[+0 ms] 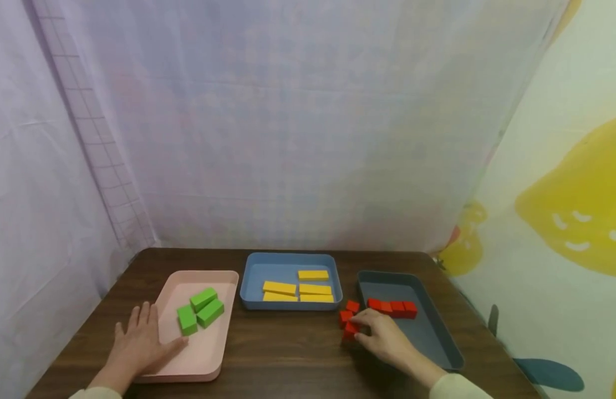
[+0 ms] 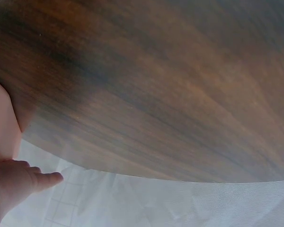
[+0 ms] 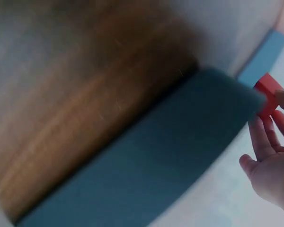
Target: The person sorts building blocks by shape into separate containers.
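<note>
My right hand (image 1: 385,338) pinches a red block (image 1: 350,332) between thumb and fingertips, at the left side of the dark grey tray (image 1: 437,332). In the right wrist view the same red block (image 3: 267,90) shows between the fingers, near the tray's corner. Two more red blocks (image 1: 345,317) sit just beyond it on the table. Several red blocks (image 1: 397,309) stand in a row inside the dark tray. My left hand (image 1: 138,343), fingers spread, rests at the left edge of the pink tray (image 1: 208,360), which holds three green blocks (image 1: 187,320).
A blue tray (image 1: 291,305) with several flat yellow blocks (image 1: 280,287) stands at the middle back of the brown wooden table (image 1: 278,354). Pale curtains (image 1: 308,138) hang behind the table, and a lemon-printed cloth (image 1: 562,310) hangs at the right.
</note>
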A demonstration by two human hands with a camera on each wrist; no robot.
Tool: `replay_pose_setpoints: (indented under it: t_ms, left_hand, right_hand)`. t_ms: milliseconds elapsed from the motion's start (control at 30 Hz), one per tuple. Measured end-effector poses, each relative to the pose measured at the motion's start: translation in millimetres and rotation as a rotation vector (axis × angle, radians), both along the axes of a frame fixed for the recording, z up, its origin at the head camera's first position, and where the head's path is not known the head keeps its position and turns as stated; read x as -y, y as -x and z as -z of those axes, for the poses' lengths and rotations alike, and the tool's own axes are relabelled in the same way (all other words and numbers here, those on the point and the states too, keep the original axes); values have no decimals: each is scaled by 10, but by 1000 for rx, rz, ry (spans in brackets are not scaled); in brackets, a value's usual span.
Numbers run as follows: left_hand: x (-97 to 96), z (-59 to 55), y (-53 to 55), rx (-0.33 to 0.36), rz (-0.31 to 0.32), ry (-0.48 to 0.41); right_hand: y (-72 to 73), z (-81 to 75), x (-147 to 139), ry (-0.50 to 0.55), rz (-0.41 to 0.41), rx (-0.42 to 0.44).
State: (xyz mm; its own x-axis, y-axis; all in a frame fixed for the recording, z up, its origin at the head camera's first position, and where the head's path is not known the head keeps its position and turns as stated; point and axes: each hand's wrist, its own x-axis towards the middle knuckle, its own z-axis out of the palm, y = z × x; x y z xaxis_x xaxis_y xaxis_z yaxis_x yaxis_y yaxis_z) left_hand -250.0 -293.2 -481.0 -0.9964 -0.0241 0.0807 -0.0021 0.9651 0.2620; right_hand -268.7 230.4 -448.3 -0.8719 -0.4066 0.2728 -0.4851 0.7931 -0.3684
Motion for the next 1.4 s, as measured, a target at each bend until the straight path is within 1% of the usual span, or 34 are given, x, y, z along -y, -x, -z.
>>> replay_pose_setpoints:
  t_ms: [67, 167, 300, 400, 500, 600, 667, 767, 867, 933, 1000, 1133, 1200, 1333, 1400]
  left_hand:
    - [7, 5, 8, -7, 0, 4]
    - [11, 17, 16, -15, 3, 8]
    - [7, 32, 13, -19, 7, 12]
    - [1, 24, 9, -18, 5, 7]
    - [-7, 10, 6, -17, 4, 1]
    - [-14, -3, 0, -13, 4, 0]
    - [-16, -7, -4, -10, 6, 3]
    - [-16, -8, -8, -6, 7, -1]
    - [-18, -2, -9, -9, 9, -3]
    - [-23, 4, -12, -14, 10, 1]
    - [-27, 11, -17, -14, 9, -1]
    - [-34, 15, -25, -8, 8, -10]
    - [-32, 13, -29, -9, 7, -12]
    - [-22, 11, -25, -21, 6, -12]
    - [-15, 14, -22, -27, 5, -11]
  right_hand:
    - [26, -73, -42, 31, 31, -32]
    - [70, -157, -145, 76, 84, -57]
    - [132, -193, -367, 108, 100, -79]
    - [178, -175, -567, 108, 97, -91]
    - [217, -119, -756, 99, 99, -102]
    - [246, -40, -885, 75, 112, -113]
    - [253, 15, -931, 52, 96, -116]
    - [266, 84, -921, 36, 51, -121]
    - [293, 136, -853, 22, 1, -135]
    - [315, 161, -791, 24, -6, -143]
    - [339, 183, -737, 34, 13, -141]
    - [365, 211, -671, 69, 85, -133]
    - [369, 216, -659, 76, 102, -135]
    - [346, 182, -606, 90, 93, -137]
    - [324, 148, -555, 95, 75, -138]
